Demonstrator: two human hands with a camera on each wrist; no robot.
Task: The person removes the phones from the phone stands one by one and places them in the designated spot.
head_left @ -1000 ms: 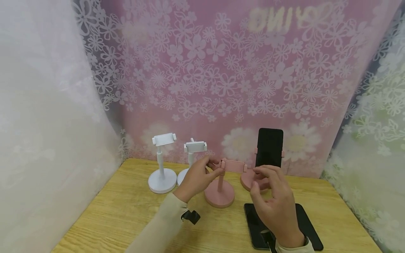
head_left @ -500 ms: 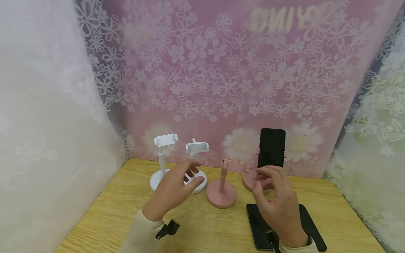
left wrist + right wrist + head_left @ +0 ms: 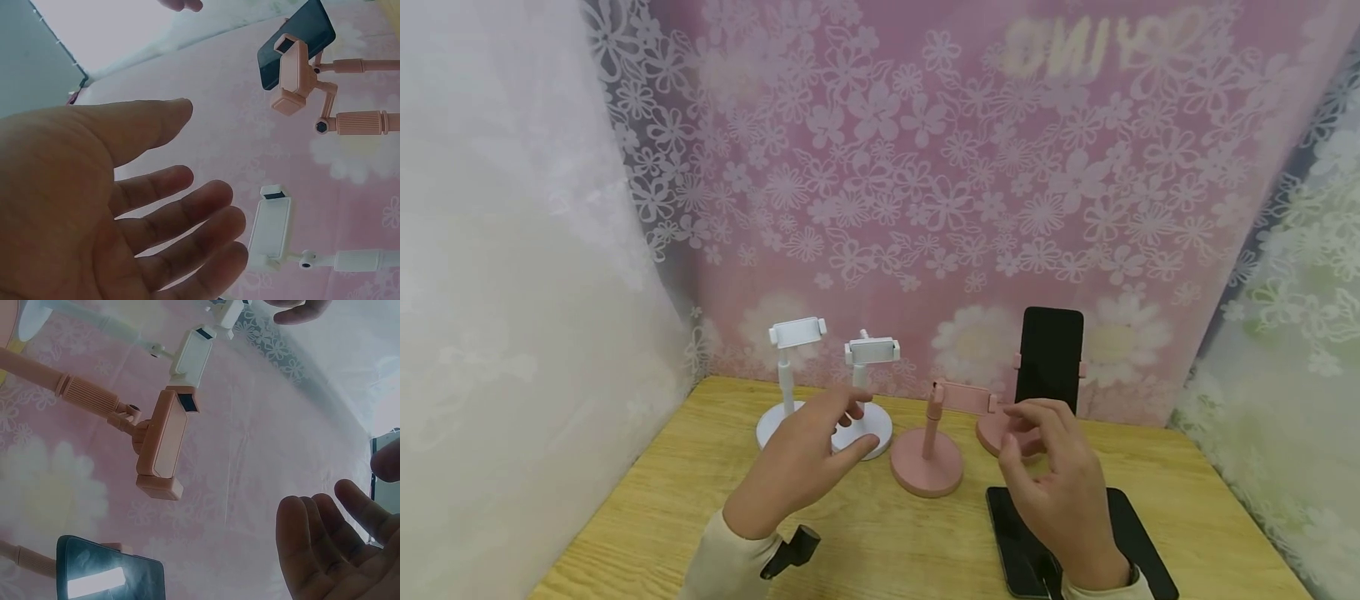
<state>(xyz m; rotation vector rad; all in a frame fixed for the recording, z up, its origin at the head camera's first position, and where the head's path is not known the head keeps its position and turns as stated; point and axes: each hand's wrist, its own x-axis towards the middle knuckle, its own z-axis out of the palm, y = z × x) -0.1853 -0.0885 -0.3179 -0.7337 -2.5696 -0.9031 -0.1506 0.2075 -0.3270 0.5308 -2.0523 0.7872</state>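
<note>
My left hand [image 3: 801,454] hovers in front of the two white phone stands, fingers loosely bent and holding nothing; the left wrist view shows its bare palm. It partly hides the base of the left white phone stand [image 3: 797,332] and of the second white phone stand [image 3: 872,351]. Between my hands stands a pink phone stand [image 3: 927,462], its clamp [image 3: 165,440] holding no phone. My right hand [image 3: 1063,487], loosely bent with nothing in it, is beside that clamp. Behind it, another pink phone stand [image 3: 992,429] carries an upright black phone [image 3: 1049,358].
Two dark phones lie on the wooden table, the left phone [image 3: 1011,542] and the right phone [image 3: 1138,542], partly under my right hand. A pink floral curtain [image 3: 880,167] hangs behind the table [image 3: 640,517], with pale cloth on both sides.
My left hand has let go of the front pink stand's clamp and drawn back to the left, before the white stands. That clamp now reaches farther right of its pole. My right hand has hardly moved.
</note>
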